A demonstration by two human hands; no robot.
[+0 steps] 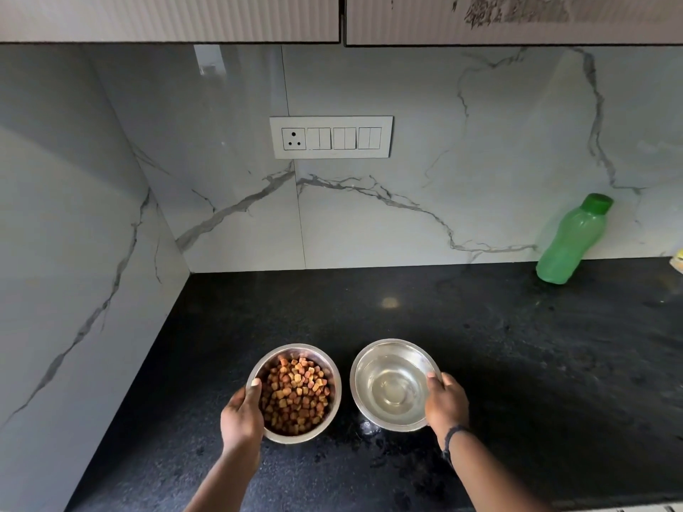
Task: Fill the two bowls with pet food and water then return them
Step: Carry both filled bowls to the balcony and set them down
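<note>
With the left hand (241,415) clamped on the food bowl (294,393) and the right hand (446,402) on the water bowl (394,385), both on the table (517,364), lift level and slowly so nothing spills.

A green bottle (571,240) with a darker green cap stands on the black speckled surface (480,327), tilted against the marble-veined wall (462,160). Well left of the bottle and higher, a white switch plate (331,137) sits on that wall. Above the bottle hang ribbed cabinets (517,18). Just right of the bottle, a yellowish thing (678,261), too cropped to name.
</note>
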